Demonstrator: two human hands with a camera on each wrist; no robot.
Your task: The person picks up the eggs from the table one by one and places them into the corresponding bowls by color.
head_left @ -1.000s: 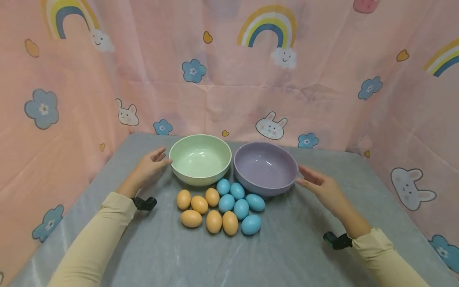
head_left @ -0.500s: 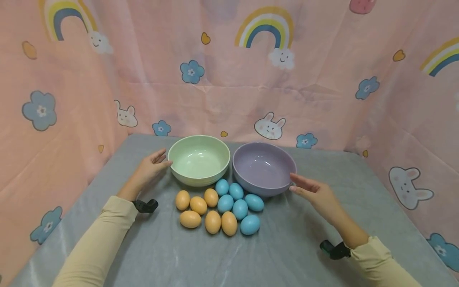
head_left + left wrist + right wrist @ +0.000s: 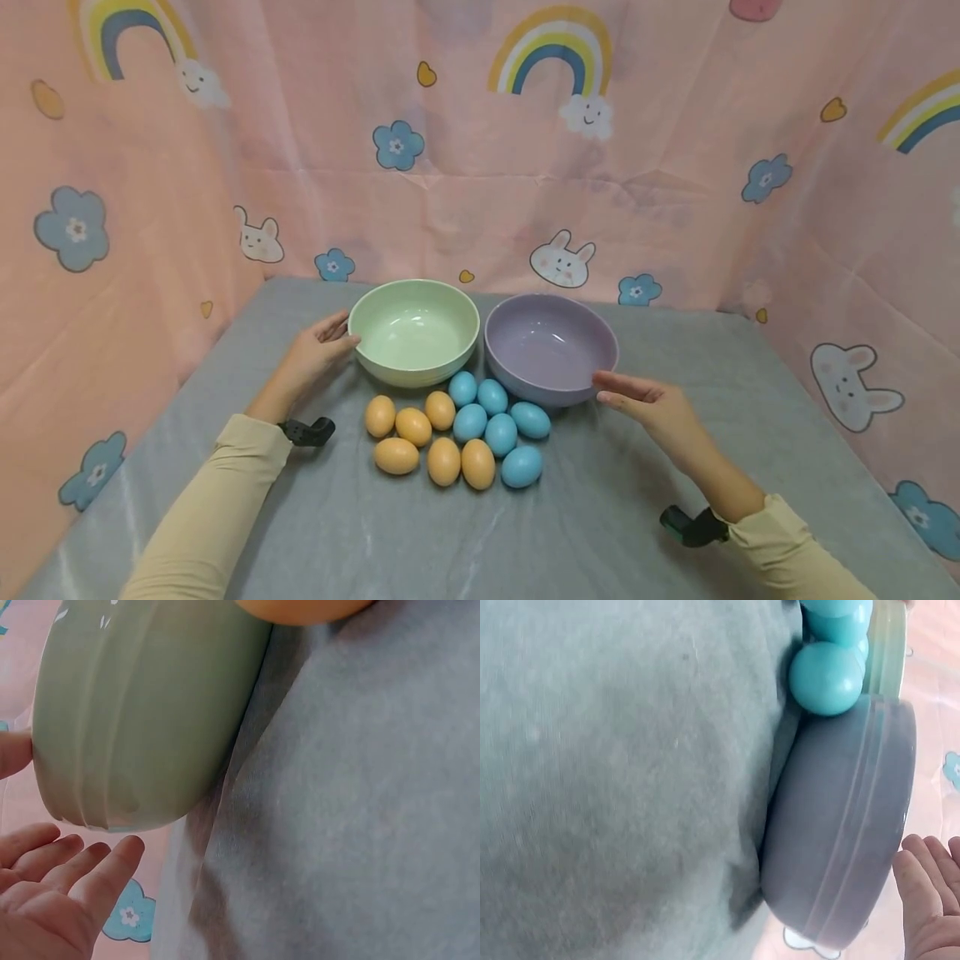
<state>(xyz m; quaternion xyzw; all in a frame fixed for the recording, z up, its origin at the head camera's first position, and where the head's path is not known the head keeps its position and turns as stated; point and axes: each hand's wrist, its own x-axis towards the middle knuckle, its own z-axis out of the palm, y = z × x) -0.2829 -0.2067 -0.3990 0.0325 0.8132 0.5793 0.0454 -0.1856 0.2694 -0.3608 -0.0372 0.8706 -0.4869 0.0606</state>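
A light green bowl (image 3: 414, 329) and a purple bowl (image 3: 551, 346) stand side by side. At the green bowl's left side is my left hand (image 3: 318, 350), its thumb at the rim; the left wrist view shows the fingers (image 3: 109, 881) stretched out just beside the wall. My right hand (image 3: 652, 408) lies close to the purple bowl's near right side, fingers extended and holding nothing. In the right wrist view its fingertips overlap the edge of that bowl's rim. In front of the bowls lie several orange eggs (image 3: 444, 462) on the left and several blue eggs (image 3: 501, 434) on the right.
A grey cloth (image 3: 420, 542) covers the table. Pink curtains (image 3: 315, 108) printed with rainbows, flowers and rabbits enclose it at the back and both sides. Black wrist straps with cameras (image 3: 693, 527) sit at the sleeve cuffs.
My right hand has shifted left and slightly nearer along the purple bowl's rim. The left hand stays at the green bowl. Bowls and eggs keep their places, while the head view shifts slightly.
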